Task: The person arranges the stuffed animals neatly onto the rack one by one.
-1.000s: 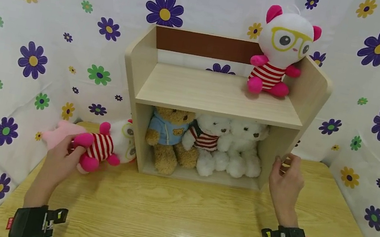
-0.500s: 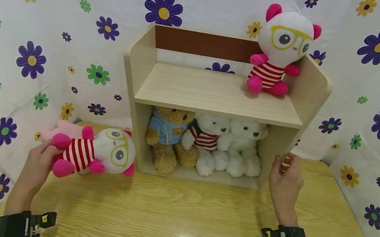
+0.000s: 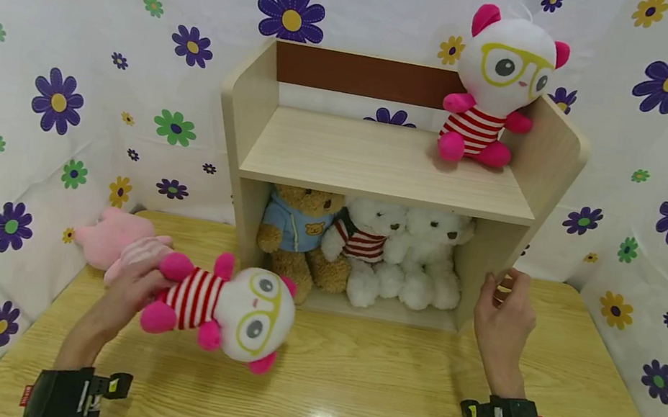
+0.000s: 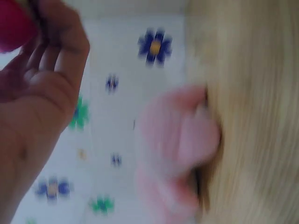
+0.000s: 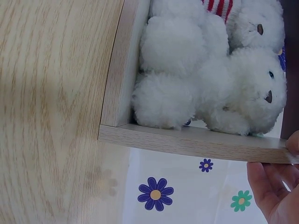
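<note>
My left hand (image 3: 126, 298) grips a plush panda (image 3: 226, 308) by its lower end. The panda lies sideways over the table, in front of the shelf's left foot, with its yellow-rimmed face to the right. In the left wrist view only a bit of its pink foot (image 4: 16, 25) shows, and that view is blurred. My right hand (image 3: 503, 330) pinches the right side panel (image 5: 210, 145) of the wooden shelf (image 3: 390, 163), thumb on one face and fingers on the other. A second plush panda (image 3: 480, 133) sits upright at the right end of the upper shelf.
In the lower compartment sit a brown teddy bear (image 3: 299, 232) in a blue hoodie, a white bear (image 3: 367, 247) in a striped top and a plain white bear (image 3: 431, 260). A pink plush toy (image 3: 118, 238) lies at the table's (image 3: 384, 391) left edge. Flowered cloth hangs behind.
My left hand first drew the panda left and toward me, away from the pink plush toy, then carried it right, in front of the shelf. My right hand has stayed on the side panel.
</note>
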Demonstrator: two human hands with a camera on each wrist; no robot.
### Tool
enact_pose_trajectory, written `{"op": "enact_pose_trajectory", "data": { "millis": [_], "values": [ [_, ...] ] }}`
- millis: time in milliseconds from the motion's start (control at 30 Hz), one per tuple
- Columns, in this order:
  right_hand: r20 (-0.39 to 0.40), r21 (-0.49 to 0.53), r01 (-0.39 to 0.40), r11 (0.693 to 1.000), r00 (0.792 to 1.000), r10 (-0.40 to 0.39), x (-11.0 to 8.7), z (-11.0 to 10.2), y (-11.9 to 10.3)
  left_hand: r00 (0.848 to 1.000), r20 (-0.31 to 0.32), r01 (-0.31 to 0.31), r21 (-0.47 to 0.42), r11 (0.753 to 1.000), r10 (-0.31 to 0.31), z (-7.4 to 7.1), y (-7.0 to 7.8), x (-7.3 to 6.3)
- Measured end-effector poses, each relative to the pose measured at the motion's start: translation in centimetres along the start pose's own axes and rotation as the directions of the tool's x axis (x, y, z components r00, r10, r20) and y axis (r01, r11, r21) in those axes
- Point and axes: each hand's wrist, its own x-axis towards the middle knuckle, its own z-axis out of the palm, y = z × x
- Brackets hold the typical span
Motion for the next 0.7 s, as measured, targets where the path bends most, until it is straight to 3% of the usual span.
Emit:
{"op": "enact_pose_trajectory", "data": {
  "millis": [67, 167, 300, 433, 567, 700],
  "values": [
    [0.002, 0.0, -0.003, 1.0, 1.0, 0.003, 0.0, 0.0, 0.0, 0.995, 0.1, 0.024, 0.021, 0.999, -0.026, 2.1, 0.0, 0.7],
    [0.009, 0.0, -0.009, 1.0, 1.0, 0.009, 0.0, -0.1, 0.0, 0.964, 0.256, 0.078, 0.005, 0.997, -0.076, 5.1, -0.1, 1.7],
    [0.018, -0.004, -0.019, 1.0, 1.0, 0.019, 0.0, -0.1, 0.1, 0.921, 0.364, 0.142, 0.024, 0.99, -0.141, 8.3, -0.3, 2.6],
    [0.022, -0.006, -0.018, 1.0, 1.0, 0.018, 0.1, -0.1, 0.0, 0.91, 0.38, 0.149, 0.076, 0.986, -0.166, 10.0, -0.5, 2.9],
    [0.013, -0.001, -0.009, 1.0, 1.0, 0.009, 0.1, -0.2, 0.1, 0.924, 0.345, 0.117, 0.149, 0.982, -0.163, 10.5, -0.9, 3.0],
    [0.01, 0.007, 0.0, 1.0, 1.0, 0.0, 0.1, -0.1, 0.1, 0.936, 0.311, 0.084, 0.267, 0.96, -0.168, 10.6, -1.1, 3.1]
  ]
}}
